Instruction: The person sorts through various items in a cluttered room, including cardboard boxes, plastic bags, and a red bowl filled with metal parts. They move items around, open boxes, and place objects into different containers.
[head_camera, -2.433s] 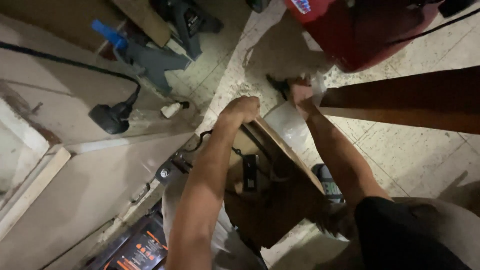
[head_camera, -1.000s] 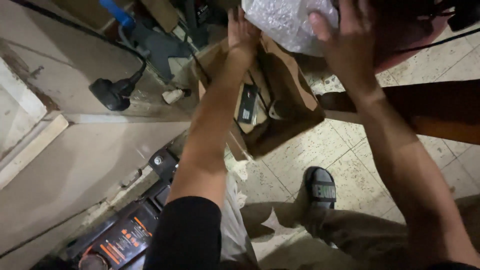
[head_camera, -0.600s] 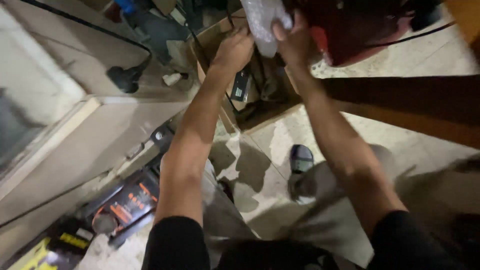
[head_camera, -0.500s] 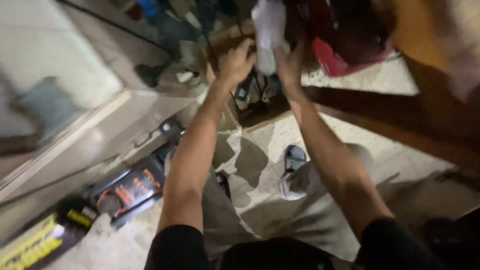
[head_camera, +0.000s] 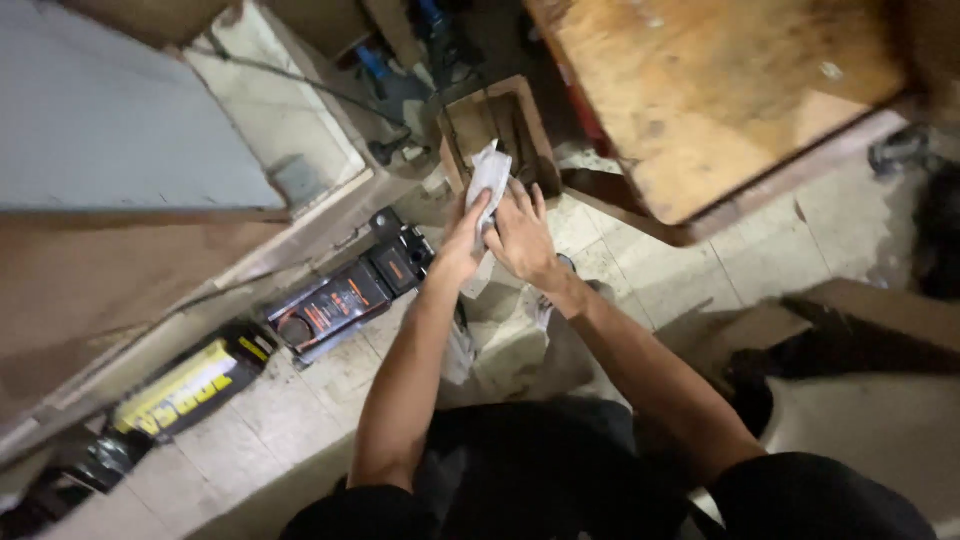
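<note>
Both of your hands meet on one crumpled whitish sheet of plastic wrap (head_camera: 487, 190), a little above the middle of the frame. Its long axis runs up and down the frame, its upper end pointing toward the open brown cardboard box (head_camera: 497, 135) just above it and overlapping that box's near edge.

Your arms reach forward from the bottom of the frame, both bent at the elbow and converging at the wrists. Your left hand (head_camera: 462, 238) grips the sheet's lower left side, fingers curled shut around it. Your right hand (head_camera: 522, 240) lies against the sheet's right side, palm down, fingers spread and only loosely bent; whether its thumb pinches the sheet you cannot tell.

Right of the box, in the upper right, is a worn wooden tabletop (head_camera: 715, 90). Left of your left forearm, a black and orange tool case (head_camera: 350, 292) lies on the pale tiled floor (head_camera: 660, 270), with a black and yellow case (head_camera: 185, 390) farther toward the lower left. A grey flat panel (head_camera: 110, 120) fills the upper left.
</note>
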